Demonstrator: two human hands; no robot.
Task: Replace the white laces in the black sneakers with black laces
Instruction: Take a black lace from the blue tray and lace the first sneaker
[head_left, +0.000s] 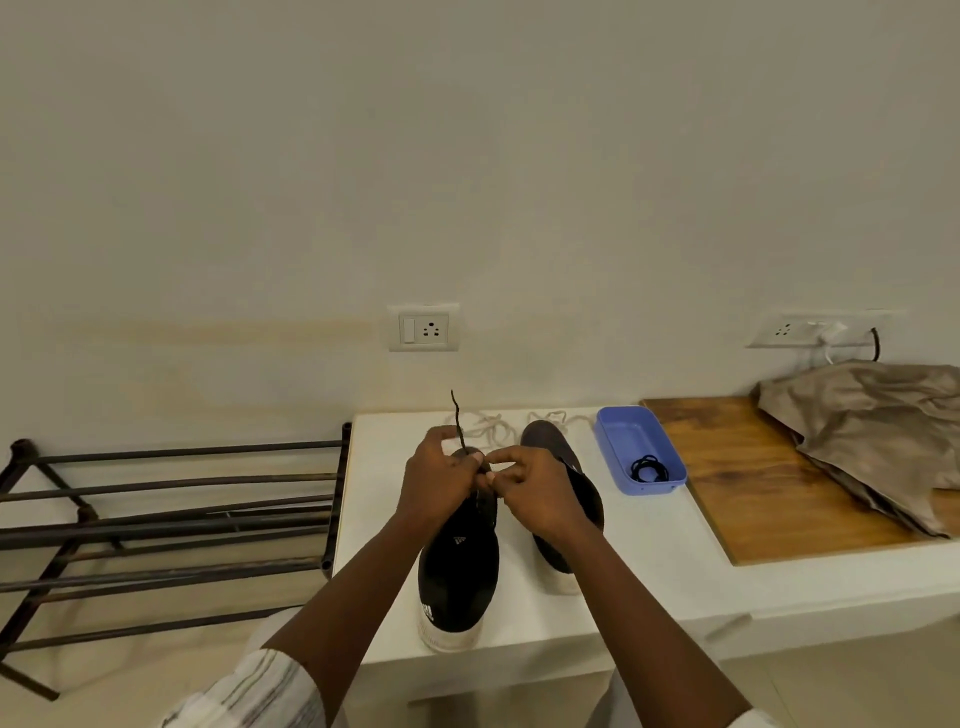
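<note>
Two black sneakers with white soles stand on the white table (649, 571). The left sneaker (457, 571) has its heel toward me; the right sneaker (545, 441) lies partly under my right forearm. My left hand (436, 483) and my right hand (540, 493) meet over the left sneaker's front and pinch a black lace (458, 415), whose free end sticks up above my left hand. White laces (493, 428) lie loose on the table behind the sneakers. A coiled black lace (648, 469) rests in the blue tray (628, 431).
A dark metal shoe rack (156, 519) stands left of the table. At the right are a wooden board (737, 478) and a crumpled beige cloth (878, 431). Wall sockets (423, 328) sit behind the table.
</note>
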